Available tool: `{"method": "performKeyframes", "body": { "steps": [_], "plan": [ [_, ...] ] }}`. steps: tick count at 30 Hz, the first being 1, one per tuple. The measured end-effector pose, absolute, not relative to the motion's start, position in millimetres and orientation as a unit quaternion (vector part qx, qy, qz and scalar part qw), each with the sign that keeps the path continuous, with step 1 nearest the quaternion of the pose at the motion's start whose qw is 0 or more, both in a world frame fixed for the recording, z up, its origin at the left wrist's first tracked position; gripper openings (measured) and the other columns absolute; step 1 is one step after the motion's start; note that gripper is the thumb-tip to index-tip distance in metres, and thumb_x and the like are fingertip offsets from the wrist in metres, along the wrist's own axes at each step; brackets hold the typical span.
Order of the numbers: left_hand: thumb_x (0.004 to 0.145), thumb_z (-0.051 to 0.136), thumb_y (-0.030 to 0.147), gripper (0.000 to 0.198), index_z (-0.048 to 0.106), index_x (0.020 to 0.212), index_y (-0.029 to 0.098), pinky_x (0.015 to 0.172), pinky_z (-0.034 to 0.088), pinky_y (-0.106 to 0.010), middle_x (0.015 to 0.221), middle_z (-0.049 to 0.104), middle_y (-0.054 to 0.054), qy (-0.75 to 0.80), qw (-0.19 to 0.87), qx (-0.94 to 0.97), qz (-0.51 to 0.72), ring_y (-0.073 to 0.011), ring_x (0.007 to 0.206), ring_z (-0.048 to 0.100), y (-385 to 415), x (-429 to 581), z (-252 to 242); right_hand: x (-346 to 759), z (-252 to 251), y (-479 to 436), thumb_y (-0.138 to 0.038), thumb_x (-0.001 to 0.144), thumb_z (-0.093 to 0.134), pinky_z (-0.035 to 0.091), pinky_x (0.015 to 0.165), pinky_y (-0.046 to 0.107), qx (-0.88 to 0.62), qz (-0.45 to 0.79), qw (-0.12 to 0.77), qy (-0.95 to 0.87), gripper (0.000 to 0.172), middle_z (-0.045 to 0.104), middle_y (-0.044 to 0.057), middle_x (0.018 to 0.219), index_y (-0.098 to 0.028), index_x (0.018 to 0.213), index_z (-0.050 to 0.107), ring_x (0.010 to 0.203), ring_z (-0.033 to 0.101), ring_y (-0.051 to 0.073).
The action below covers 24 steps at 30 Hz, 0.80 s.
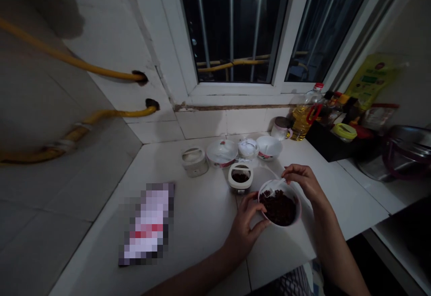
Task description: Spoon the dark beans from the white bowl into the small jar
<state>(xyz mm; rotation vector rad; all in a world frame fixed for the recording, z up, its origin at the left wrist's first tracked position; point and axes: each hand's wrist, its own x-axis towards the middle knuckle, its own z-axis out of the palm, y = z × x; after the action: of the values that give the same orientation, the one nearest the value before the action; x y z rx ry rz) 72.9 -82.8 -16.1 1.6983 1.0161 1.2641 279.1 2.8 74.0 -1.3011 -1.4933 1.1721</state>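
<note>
Bare forearms (205, 269) reach to a white bowl (291, 188) of dark reddish-brown food (282, 210) on the counter (202, 224).
With fingers and thumb, the left hand (247, 222) grips the bowl's left side, while the right hand (305, 181) pinches the handle of a white spoon (275, 184) at its far rim, the spoon's tip in the food. Just beyond the bowl, to its left, stands a container with dark contents (240, 168); a pale canister (194, 162) sits farther left. Well beyond the bowl, toward the window (235, 31), is a floral-patterned dish (221, 153), and to the bowl's far right an oil bottle (301, 122).
</note>
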Motion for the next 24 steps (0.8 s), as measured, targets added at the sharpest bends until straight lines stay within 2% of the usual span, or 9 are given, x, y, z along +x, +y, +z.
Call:
{"method": "performKeyframes", "body": {
  "steps": [6,12,15,18,20,22,24],
  "plan": [
    [0.083,0.064,0.029,0.01,0.065,0.091,0.022,0.102,0.042,-0.043,0.124,0.054,-0.012,0.402,0.384,0.665,0.498,-0.0283,0.124,0.049,-83.4,72.8,-17.4,280.7,71.1,6.0,-0.022,0.054,0.065,0.042,0.063,0.029,-0.506,0.5,0.443,-0.546,0.005,0.064,-0.001,0.055,-0.018,0.057,0.068,0.052,0.05,0.012],
    [0.082,0.064,0.025,0.01,0.064,0.092,0.022,0.101,0.043,-0.042,0.125,0.053,-0.011,0.4,0.385,0.668,0.495,-0.0272,0.123,0.05,-83.6,72.4,-13.5,279.4,69.1,9.1,-0.023,0.053,0.066,0.042,0.064,0.03,-0.506,0.505,0.453,-0.533,0.005,0.06,-0.001,0.049,-0.019,0.056,0.068,0.051,0.05,0.013],
    [0.081,0.065,0.025,0.01,0.064,0.091,0.022,0.1,0.044,-0.042,0.123,0.055,-0.011,0.403,0.388,0.668,0.491,-0.0272,0.122,0.05,-83.1,72.5,-12.4,274.5,70.4,10.8,-0.024,0.055,0.068,0.044,0.068,0.031,-0.499,0.485,0.491,-0.525,0.006,0.058,-0.002,0.047,-0.019,0.057,0.068,0.053,0.052,0.014],
    [0.081,0.066,0.027,0.01,0.065,0.089,0.022,0.101,0.044,-0.044,0.123,0.054,-0.011,0.408,0.392,0.662,0.492,-0.0285,0.123,0.049,-82.8,72.8,-12.6,260.6,75.3,8.1,-0.028,0.061,0.07,0.045,0.069,0.031,-0.489,0.435,0.532,-0.538,0.009,0.061,0.0,0.054,-0.019,0.064,0.068,0.056,0.053,0.015],
    [0.081,0.066,0.03,0.011,0.066,0.089,0.022,0.101,0.044,-0.044,0.124,0.054,-0.011,0.409,0.396,0.658,0.494,-0.0286,0.122,0.05,-83.0,72.9,-13.2,246.7,79.9,2.8,-0.031,0.068,0.069,0.046,0.069,0.031,-0.473,0.387,0.543,-0.576,0.011,0.065,0.001,0.063,-0.02,0.07,0.068,0.061,0.056,0.016],
    [0.083,0.065,0.032,0.012,0.066,0.09,0.022,0.102,0.043,-0.044,0.124,0.054,-0.011,0.409,0.4,0.656,0.493,-0.0281,0.122,0.05,-83.2,73.0,-13.7,231.9,83.9,-3.9,-0.03,0.076,0.065,0.047,0.078,0.034,-0.44,0.319,0.536,-0.646,0.009,0.067,0.004,0.074,-0.022,0.075,0.068,0.076,0.06,0.019],
    [0.083,0.065,0.032,0.012,0.066,0.09,0.022,0.102,0.043,-0.044,0.125,0.053,-0.011,0.41,0.401,0.656,0.492,-0.0277,0.123,0.05,-83.5,73.0,-13.8,220.9,86.2,-9.8,-0.027,0.081,0.062,0.045,0.088,0.037,-0.399,0.249,0.492,-0.732,0.009,0.068,0.006,0.083,-0.023,0.076,0.069,0.092,0.06,0.022]
  ]
}}
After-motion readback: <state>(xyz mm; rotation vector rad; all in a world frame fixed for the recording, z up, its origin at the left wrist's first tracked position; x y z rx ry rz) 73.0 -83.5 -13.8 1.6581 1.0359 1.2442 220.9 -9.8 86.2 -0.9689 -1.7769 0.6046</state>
